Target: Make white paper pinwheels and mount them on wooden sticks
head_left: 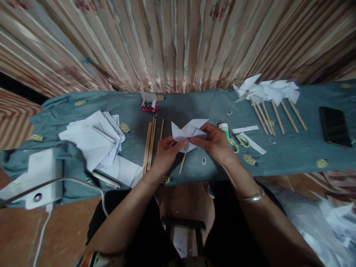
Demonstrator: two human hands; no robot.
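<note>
A white paper pinwheel [191, 128] is held between both hands above the middle of the cloth. My left hand [167, 152] grips its left side, thumb near the centre. My right hand [217, 142] pinches at the centre from the right, beside a small dark pin spot. Below the paper a wooden stick [182, 164] sticks out; whether it is joined to the pinwheel is hidden. Several bare wooden sticks [149, 144] lie left of my left hand. A small red box [149, 105] of metal pins stands open behind them.
Finished pinwheels on sticks [269, 92] lie at the back right, near a black phone [335, 126]. Green-handled scissors [241, 141], a glue bottle [224, 129] and paper strips [253, 142] lie right of my hands. Paper sheets [91, 137] and a white corded device [44, 178] are left.
</note>
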